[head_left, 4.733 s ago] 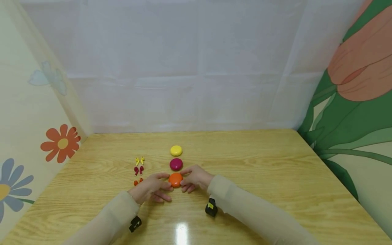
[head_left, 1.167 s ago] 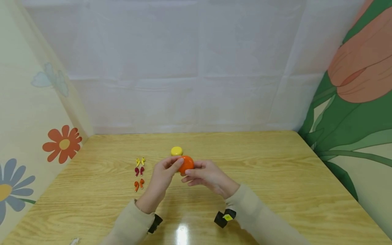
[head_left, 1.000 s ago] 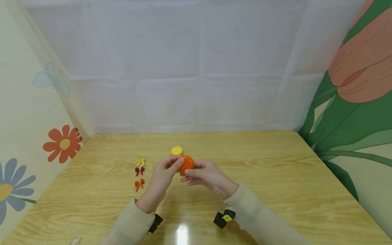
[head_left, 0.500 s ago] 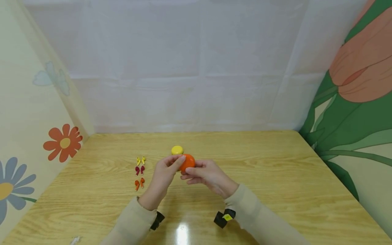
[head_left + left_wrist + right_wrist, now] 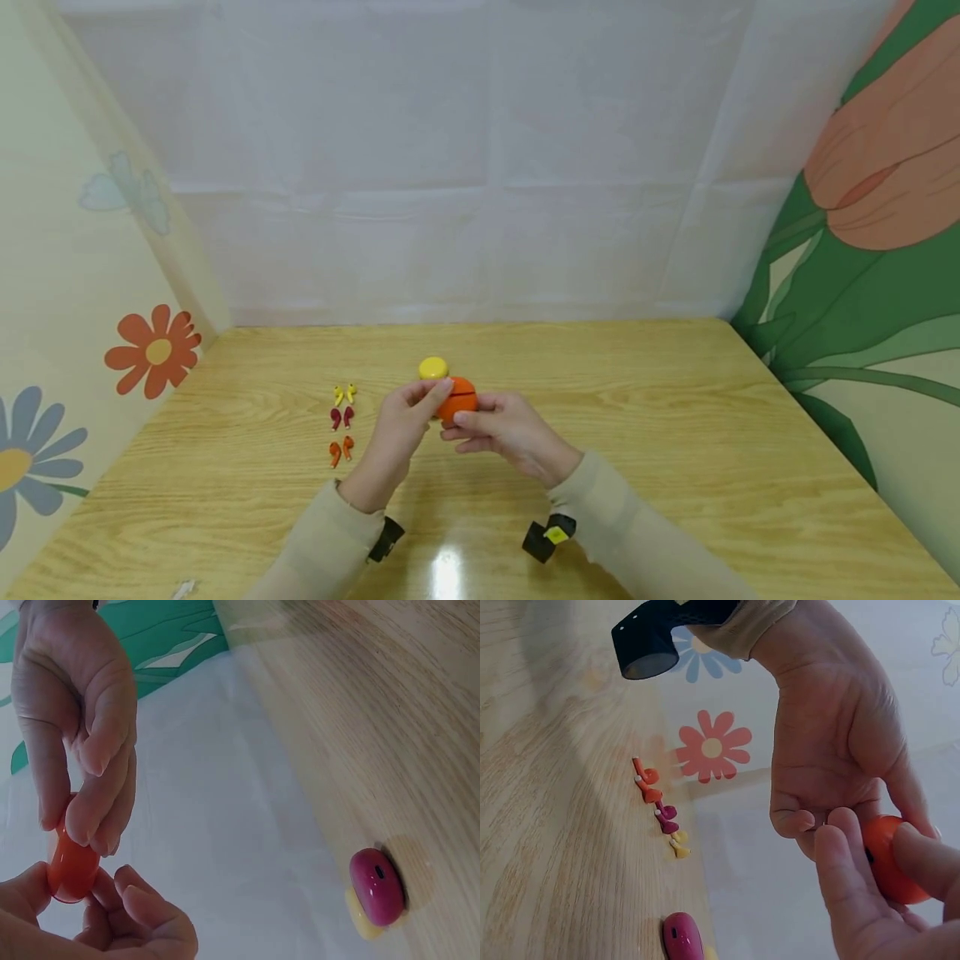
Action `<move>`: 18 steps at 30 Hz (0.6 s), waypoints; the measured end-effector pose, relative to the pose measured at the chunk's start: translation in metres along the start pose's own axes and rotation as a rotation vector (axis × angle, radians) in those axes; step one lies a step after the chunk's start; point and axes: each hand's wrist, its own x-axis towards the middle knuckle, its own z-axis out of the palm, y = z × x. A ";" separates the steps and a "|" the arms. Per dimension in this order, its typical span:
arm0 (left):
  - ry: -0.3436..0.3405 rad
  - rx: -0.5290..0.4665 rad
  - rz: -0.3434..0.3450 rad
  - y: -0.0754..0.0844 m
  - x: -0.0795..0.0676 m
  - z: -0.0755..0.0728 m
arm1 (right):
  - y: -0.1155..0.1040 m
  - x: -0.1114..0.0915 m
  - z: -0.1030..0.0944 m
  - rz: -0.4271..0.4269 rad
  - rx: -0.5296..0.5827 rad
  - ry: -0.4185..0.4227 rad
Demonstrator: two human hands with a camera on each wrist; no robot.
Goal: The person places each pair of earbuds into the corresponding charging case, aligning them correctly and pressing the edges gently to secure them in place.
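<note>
Orange case (image 5: 456, 408) held up off the worktop (image 5: 675, 433), on the near side of the yellow case (image 5: 432, 367). Change: a dark slit (image 5: 465, 392) now crosses its face, unbroken half a second ago. Left hand (image 5: 399, 429) and right hand (image 5: 517, 433), one each side, fingers pinching it. Magenta case (image 5: 376, 887) near the yellow case. Yellow earbuds (image 5: 339, 397), magenta earbuds (image 5: 336, 419), orange earbuds (image 5: 334, 455): left of the yellow case, unmoved. Far edge, against white sheet (image 5: 480, 167), behind the yellow case; widest stretch of wood to its right.
</note>
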 end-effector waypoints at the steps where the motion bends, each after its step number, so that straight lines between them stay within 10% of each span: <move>1: -0.003 -0.002 -0.002 0.001 0.000 0.000 | 0.000 0.000 0.000 -0.003 0.001 -0.001; 18: 0.007 0.065 -0.086 0.004 0.009 -0.003 | -0.001 -0.002 0.002 -0.018 -0.032 0.028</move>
